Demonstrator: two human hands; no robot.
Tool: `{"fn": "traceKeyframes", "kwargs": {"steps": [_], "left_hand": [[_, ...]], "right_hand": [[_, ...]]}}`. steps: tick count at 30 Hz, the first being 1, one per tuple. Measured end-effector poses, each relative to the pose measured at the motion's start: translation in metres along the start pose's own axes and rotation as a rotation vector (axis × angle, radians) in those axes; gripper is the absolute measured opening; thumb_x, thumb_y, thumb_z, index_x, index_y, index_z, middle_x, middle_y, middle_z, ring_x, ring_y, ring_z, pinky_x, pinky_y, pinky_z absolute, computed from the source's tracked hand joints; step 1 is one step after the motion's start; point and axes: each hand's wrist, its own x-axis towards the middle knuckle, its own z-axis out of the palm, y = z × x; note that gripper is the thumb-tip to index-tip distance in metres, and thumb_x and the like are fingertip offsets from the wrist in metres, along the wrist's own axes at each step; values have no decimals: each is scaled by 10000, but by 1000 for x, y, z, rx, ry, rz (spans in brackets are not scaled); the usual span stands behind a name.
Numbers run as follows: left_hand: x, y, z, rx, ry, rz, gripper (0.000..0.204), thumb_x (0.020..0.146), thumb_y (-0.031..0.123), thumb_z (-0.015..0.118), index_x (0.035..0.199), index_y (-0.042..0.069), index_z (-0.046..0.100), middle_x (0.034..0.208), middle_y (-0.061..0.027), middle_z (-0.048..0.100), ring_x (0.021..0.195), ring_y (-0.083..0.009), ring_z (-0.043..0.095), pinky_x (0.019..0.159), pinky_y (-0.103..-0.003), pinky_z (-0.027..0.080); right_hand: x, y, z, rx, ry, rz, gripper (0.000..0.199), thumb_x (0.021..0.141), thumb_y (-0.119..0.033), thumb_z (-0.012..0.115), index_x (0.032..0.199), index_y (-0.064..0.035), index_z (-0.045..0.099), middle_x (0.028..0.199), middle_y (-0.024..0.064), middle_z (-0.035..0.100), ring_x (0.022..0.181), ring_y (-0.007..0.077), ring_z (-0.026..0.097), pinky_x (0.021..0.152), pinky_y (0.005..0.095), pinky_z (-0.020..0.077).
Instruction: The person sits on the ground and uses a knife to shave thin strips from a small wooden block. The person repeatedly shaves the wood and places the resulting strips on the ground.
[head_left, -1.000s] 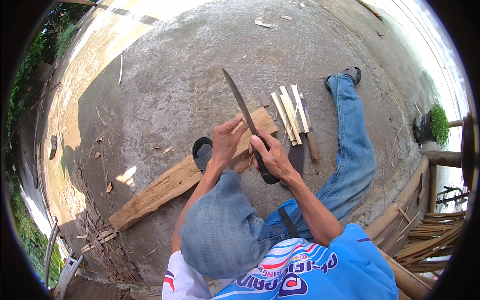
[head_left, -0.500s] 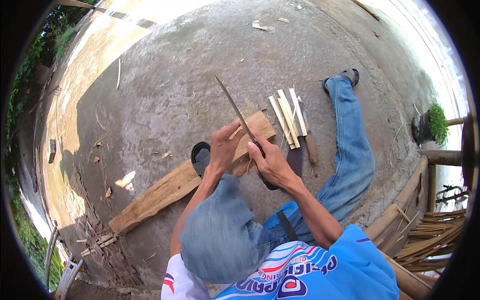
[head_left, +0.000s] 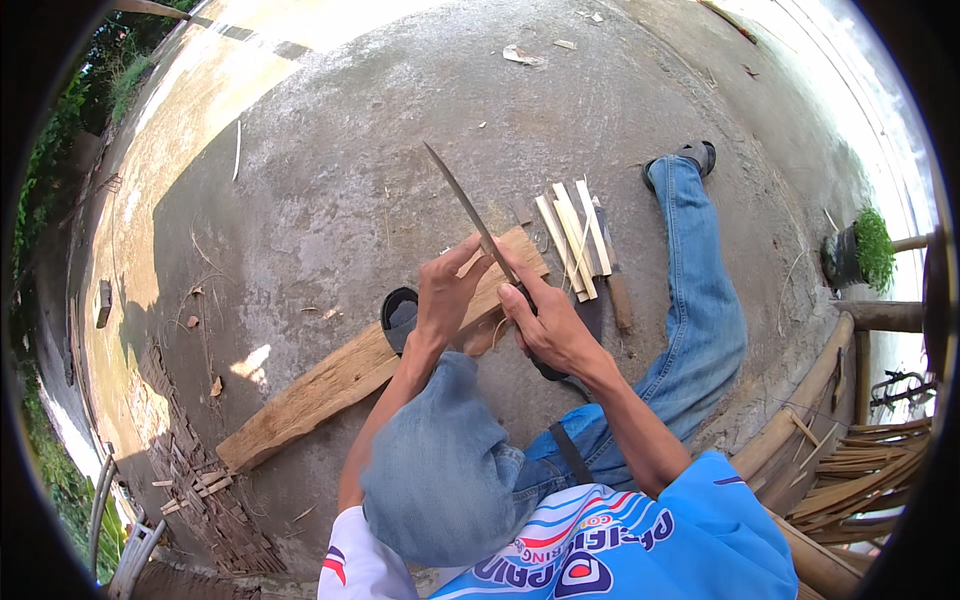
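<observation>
My right hand point(head_left: 557, 325) is wrapped round the dark handle of a long, narrow knife point(head_left: 462, 200), whose blade slants up and to the left above the wooden beam point(head_left: 315, 405). Beside the blade, my left hand point(head_left: 445, 292) is closed, its fingertips bent toward the metal. What those fingers grip is hidden by the blade and the other hand. A thin pale sliver shows below the hands. The beam lies at a slant on the ground beneath them, near my sandal point(head_left: 399, 310).
Several pale split sticks point(head_left: 577, 235) lie right of the beam, next to a second knife with a wooden handle point(head_left: 619, 300). Wood scraps point(head_left: 205, 485) litter the lower left. A potted plant point(head_left: 858, 252) and split bamboo strips point(head_left: 870, 480) are at the right.
The knife's blade and my right hand have shifted very slightly. My left hand stays beside the blade, its fingers still bent.
</observation>
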Motion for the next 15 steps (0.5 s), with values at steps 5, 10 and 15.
{"fn": "traceKeyframes", "kwargs": {"steps": [5,10,15], "left_hand": [[-19,-57,-17,300,117,-207,601,930,264,741,1452,35,549,1366,-321,582,1253,-438,604,1060,-460,492],[42,88,-67,243,584,325,466,1040,276,589,1453,63,558,1428,-267,556,1378,-416,494,1172,-467,388],[116,127,-61,478,411,870,500,1047,328,558,1493,108,509,1493,-66,551,1465,-241,420,1260,-422,278]], "right_hand": [[26,29,7,-108,30,-89,569,1088,-341,463,1596,-128,320,1428,318,543,1338,468,523,1111,474,418],[9,30,-4,-93,51,-19,553,1090,-322,462,1592,-129,329,1411,323,554,1334,471,522,1121,468,406],[8,41,7,-189,88,-236,577,1090,-311,462,1606,-122,285,1330,353,593,1252,494,577,1089,486,424]]}}
